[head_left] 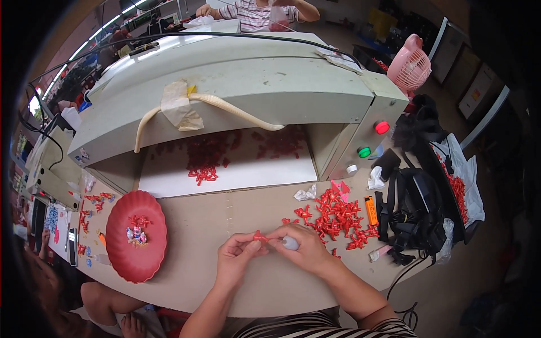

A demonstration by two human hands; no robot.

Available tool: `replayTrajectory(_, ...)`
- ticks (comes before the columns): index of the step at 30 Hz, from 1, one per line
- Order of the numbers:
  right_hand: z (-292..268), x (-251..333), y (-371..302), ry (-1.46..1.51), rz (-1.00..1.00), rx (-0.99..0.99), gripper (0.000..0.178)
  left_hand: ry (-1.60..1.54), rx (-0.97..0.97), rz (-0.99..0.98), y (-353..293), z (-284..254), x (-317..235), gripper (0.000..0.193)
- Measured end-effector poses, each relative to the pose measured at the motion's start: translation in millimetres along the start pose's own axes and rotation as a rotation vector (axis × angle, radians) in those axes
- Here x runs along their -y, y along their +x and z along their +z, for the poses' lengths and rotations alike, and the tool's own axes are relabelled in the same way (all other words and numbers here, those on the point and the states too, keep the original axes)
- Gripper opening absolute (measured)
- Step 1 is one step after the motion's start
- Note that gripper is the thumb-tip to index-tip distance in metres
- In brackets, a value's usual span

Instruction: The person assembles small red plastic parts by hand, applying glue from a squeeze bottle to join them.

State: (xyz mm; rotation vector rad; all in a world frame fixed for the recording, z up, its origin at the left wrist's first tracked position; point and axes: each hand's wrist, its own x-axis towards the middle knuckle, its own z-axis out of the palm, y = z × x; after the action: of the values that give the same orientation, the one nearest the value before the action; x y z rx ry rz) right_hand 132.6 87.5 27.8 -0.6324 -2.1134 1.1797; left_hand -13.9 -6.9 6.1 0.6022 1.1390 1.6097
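Note:
Both of my hands meet over the near middle of the table. My left hand [238, 254] is closed on a small red plastic figure piece [259, 236], pinched at the fingertips. Tucked in my right hand [307, 250] is a small pale, rounded squeeze bottle [290, 243]; its tip is hidden by the fingers, which meet the red piece. Just beyond my right hand lies a loose heap of similar red figure pieces [338, 217]. To the left stands a scalloped red bowl [121, 248] with some red pieces and small white-and-blue bits inside.
A large grey box-shaped machine [242, 84] spans the back, red pieces lying on white sheeting inside. At right are an orange lighter [371, 210], crumpled tissue [376, 178], black straps and bags [417, 203], and a pink fan [410, 65]. Other people sit at the far side and left.

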Motion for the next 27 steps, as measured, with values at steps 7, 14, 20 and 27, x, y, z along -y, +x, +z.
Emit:
replayTrajectory(7, 1.1, -0.3, -0.9, -0.012, -0.018, -0.02, 0.014, 0.014, 0.003, 0.016, -1.6, 0.8, -1.0, 0.011)
replayTrajectory(14, 1.6, -2.3, -3.1, -0.004, -0.027, 0.0, 0.019, 0.014, 0.005, 0.022, -2.2, 0.1, 1.1, 0.011)
replayTrajectory(20, 1.4, -1.9, -1.2, 0.013, -0.025, -0.02, 0.014, -0.009, 0.02, 0.011, -1.3, -1.2, 0.0, 0.015)
replayTrajectory(27, 2.1, -2.8, 0.5, 0.008, -0.014, -0.022, 0.014, -0.023, 0.019, 0.005, 0.5, -1.6, -0.1, 0.015)
